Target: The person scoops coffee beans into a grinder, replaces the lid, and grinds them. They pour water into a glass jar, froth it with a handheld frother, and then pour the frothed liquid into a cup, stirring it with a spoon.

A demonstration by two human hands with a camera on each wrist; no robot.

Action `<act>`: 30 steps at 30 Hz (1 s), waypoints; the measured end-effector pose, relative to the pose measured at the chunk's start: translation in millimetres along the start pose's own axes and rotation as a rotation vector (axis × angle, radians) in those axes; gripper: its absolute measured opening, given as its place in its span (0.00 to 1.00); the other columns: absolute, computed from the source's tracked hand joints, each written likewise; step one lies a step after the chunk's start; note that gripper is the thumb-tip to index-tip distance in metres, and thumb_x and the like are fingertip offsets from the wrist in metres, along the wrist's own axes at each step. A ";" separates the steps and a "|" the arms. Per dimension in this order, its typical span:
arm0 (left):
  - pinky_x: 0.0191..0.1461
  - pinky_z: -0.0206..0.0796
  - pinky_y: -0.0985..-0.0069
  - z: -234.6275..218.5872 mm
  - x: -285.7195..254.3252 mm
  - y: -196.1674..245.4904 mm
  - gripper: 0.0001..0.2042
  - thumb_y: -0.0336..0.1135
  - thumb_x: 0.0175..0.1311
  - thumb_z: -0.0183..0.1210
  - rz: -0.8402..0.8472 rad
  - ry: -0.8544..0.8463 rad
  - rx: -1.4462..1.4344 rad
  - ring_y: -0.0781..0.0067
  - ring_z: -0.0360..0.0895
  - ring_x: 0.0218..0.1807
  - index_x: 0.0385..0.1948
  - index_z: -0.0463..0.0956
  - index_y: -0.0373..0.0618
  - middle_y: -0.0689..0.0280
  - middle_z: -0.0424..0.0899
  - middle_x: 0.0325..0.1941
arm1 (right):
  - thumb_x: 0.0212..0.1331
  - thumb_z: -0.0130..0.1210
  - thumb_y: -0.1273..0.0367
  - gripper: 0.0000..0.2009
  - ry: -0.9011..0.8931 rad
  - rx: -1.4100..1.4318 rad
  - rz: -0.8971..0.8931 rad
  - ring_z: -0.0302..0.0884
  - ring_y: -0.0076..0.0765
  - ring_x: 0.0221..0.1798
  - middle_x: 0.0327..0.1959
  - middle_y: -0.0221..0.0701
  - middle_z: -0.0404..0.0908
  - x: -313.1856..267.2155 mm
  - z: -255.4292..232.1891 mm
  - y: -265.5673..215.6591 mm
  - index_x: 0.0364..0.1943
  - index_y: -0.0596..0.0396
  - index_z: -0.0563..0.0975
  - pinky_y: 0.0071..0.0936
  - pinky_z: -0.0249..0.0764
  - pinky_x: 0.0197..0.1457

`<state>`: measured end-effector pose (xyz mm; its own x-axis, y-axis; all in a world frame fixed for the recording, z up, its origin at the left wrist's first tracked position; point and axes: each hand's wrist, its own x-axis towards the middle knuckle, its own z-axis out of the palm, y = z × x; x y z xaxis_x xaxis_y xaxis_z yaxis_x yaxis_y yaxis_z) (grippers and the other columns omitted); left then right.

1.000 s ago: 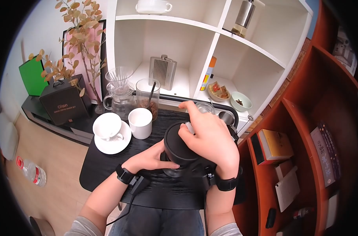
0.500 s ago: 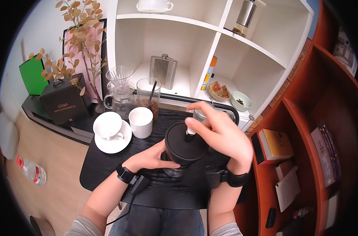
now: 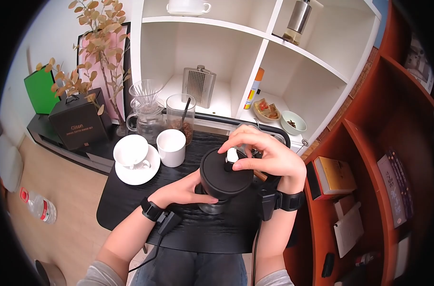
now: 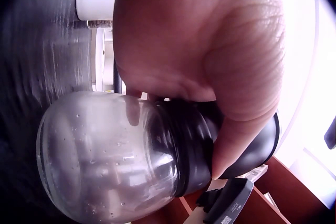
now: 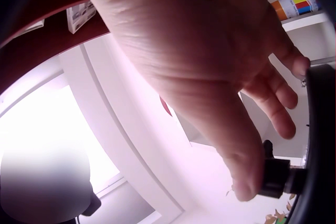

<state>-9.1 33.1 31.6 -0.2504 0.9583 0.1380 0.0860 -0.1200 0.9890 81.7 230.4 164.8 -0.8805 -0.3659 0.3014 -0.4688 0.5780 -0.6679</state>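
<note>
A manual coffee grinder [image 3: 216,176] stands on the black table, with a round black top and a clear glass jar [image 4: 100,155] below. My left hand [image 3: 181,190] grips its black neck, thumb in front and fingers wrapped behind. In the left wrist view the jar holds only a few droplets on its wall. From the lid rises a short black knob [image 5: 275,178] with a white top. My right hand [image 3: 269,158] pinches this knob between thumb and index finger, its other fingers loosely bent above the lid.
Left of the grinder are a white mug [image 3: 171,148], a white cup [image 3: 129,150] on a saucer [image 3: 145,178], a glass of beans [image 3: 187,131] and a glass dripper [image 3: 146,90]. White shelves [image 3: 193,43] stand behind, a reddish bookcase [image 3: 302,214] at the right.
My right hand has shifted from lying over the lid, out to the right, then back with its fingers round the knob. My left hand keeps the same hold.
</note>
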 end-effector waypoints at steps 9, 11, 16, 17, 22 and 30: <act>0.71 0.44 0.72 -1.9 1.4 -4.7 0.44 0.30 0.50 0.68 0.025 -0.014 -0.009 0.71 0.52 0.69 0.67 0.46 0.41 0.60 0.56 0.67 | 0.42 0.69 0.66 0.13 0.173 -0.198 0.070 0.62 0.24 0.26 0.24 0.24 0.72 -0.8 10.1 -12.8 0.28 0.54 0.77 0.22 0.61 0.30; 0.71 0.44 0.72 -3.1 1.7 -7.1 0.44 0.30 0.50 0.68 0.036 -0.018 0.001 0.71 0.52 0.69 0.67 0.46 0.41 0.60 0.56 0.68 | 0.41 0.70 0.65 0.14 0.192 -0.293 0.117 0.61 0.25 0.23 0.20 0.26 0.69 -1.7 12.6 -17.8 0.26 0.55 0.75 0.24 0.60 0.28; 0.62 0.61 0.74 1.7 -0.7 -4.0 0.36 0.19 0.49 0.65 0.064 0.066 0.041 0.78 0.65 0.60 0.62 0.57 0.42 0.67 0.70 0.57 | 0.43 0.67 0.59 0.18 0.205 -0.515 0.244 0.64 0.33 0.15 0.11 0.34 0.65 3.8 23.8 -36.2 0.17 0.59 0.73 0.31 0.60 0.22; 0.63 0.61 0.74 2.2 -0.3 -4.8 0.36 0.19 0.49 0.65 0.086 0.081 0.050 0.78 0.65 0.60 0.62 0.57 0.42 0.67 0.70 0.57 | 0.44 0.64 0.57 0.19 0.229 -0.612 0.297 0.70 0.41 0.18 0.13 0.38 0.70 5.2 28.4 -40.7 0.16 0.60 0.75 0.34 0.66 0.24; 0.62 0.61 0.73 1.2 -0.4 -6.7 0.36 0.20 0.49 0.65 0.074 0.094 0.079 0.78 0.65 0.60 0.62 0.57 0.42 0.68 0.70 0.58 | 0.50 0.58 0.54 0.22 0.474 -0.880 0.431 0.76 0.50 0.23 0.14 0.44 0.73 11.0 54.2 -52.0 0.16 0.63 0.78 0.35 0.73 0.28; 0.60 0.64 0.73 2.2 -0.8 2.7 0.34 0.22 0.51 0.64 0.054 0.048 0.048 0.76 0.67 0.59 0.62 0.57 0.42 0.66 0.71 0.56 | 0.49 0.61 0.51 0.23 0.476 -0.679 0.375 0.70 0.41 0.18 0.14 0.38 0.71 1.1 44.2 -61.0 0.20 0.62 0.76 0.33 0.64 0.23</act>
<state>-6.5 32.6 34.1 -0.2897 0.9370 0.1950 0.1462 -0.1580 0.9766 112.4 162.5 175.8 -0.8488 0.1854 0.4952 0.0460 0.9589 -0.2801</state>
